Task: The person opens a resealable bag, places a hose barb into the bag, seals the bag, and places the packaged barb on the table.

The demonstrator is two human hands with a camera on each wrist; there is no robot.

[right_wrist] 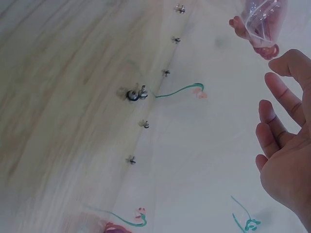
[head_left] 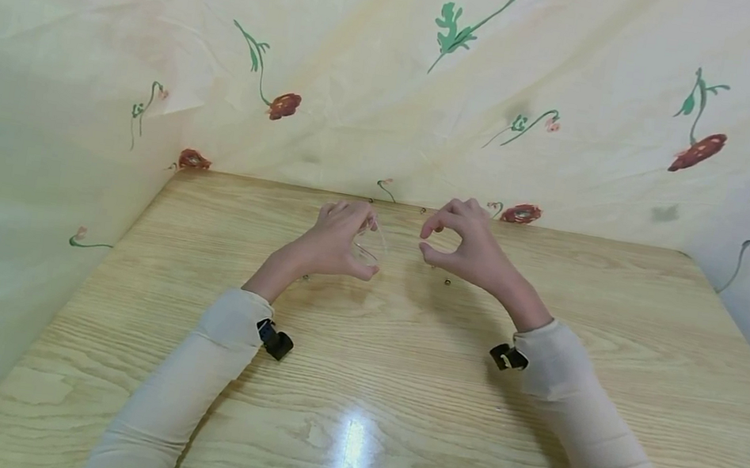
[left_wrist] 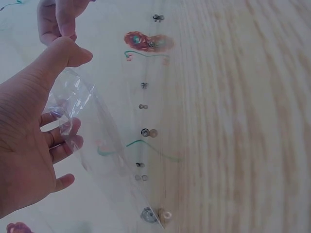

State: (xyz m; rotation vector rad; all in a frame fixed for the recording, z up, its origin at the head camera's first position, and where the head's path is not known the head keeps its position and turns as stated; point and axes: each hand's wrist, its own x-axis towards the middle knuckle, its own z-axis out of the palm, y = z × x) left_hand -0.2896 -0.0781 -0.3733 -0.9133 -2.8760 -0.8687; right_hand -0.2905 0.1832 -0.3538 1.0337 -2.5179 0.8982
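A thin, clear plastic bag (left_wrist: pixel 104 131) hangs from my left hand (head_left: pixel 334 243), its film passing between the curved fingers. The bag's see-through sides catch the light, and its lower corner reaches down in front of the table in the left wrist view. Across a small gap to the right, my right hand (head_left: pixel 474 246) is raised with thumb and index finger curved and apart, nothing between them. Both hands are above the far part of the table. Several small metal pieces (right_wrist: pixel 132 94), some ring-shaped, lie spread over the wood below.
The wooden table (head_left: pixel 395 397) ends at the back against a pale flowered cloth (head_left: pixel 372 50), which also covers the left side. One larger metal ring (left_wrist: pixel 148 215) shows beneath the bag's corner. A black strap mount (head_left: pixel 275 340) sits on the left wrist, another (head_left: pixel 507 357) on the right.
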